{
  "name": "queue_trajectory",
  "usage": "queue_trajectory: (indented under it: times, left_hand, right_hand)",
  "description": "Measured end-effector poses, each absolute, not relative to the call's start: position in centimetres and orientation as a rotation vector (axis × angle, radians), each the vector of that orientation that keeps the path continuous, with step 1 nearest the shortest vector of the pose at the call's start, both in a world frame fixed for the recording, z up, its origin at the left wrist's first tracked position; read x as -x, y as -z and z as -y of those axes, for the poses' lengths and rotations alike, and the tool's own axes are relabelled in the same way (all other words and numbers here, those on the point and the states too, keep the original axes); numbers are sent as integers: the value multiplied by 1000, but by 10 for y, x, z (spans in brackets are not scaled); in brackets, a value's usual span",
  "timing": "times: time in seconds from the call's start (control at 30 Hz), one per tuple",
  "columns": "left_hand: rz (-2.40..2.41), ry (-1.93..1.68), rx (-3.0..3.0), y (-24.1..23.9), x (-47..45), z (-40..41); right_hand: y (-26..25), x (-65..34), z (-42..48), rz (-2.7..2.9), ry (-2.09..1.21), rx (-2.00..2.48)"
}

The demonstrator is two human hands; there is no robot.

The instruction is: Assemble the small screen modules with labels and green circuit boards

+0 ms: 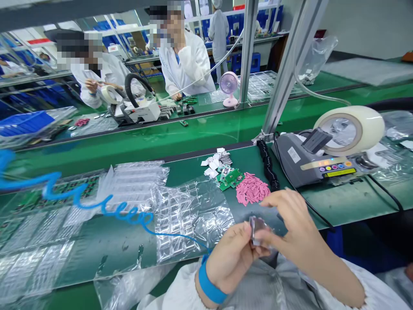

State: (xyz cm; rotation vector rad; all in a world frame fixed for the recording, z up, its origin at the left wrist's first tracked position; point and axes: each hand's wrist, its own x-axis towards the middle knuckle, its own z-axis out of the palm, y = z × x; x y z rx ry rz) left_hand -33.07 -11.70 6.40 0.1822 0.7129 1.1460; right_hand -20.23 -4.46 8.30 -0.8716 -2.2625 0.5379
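My left hand (234,254), with a blue strap round its wrist, pinches a small grey rectangular part (254,230) between thumb and fingers, just off the table's front edge. What kind of part it is I cannot make out. Against its right side rests the thumb of my right hand (290,219); the other fingers arch above, apart from the part. Beyond my hands lies a heap of small pink strips (252,188). Green circuit boards (230,177) and a pile of white and grey pieces (216,162) sit behind it.
A tape dispenser (300,159) stands at the right, its cable (311,211) crossing the table. Clear plastic trays (176,219) lie left of centre, under a coiled blue cord (122,211) tied to my wrist strap. Co-workers (187,60) sit across a metal frame (284,69).
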Motion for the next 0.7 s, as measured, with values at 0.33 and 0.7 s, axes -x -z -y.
queue_trajectory:
  times: [0.33,0.7]
  left_hand:
    - [-675,-968,-353,-43,362,150]
    - [-1038,-1202,-192,-52,404,162]
  right_hand:
    - [-64,218,60,2507,-353,45]
    - [6,284,-82,2508,-317,814]
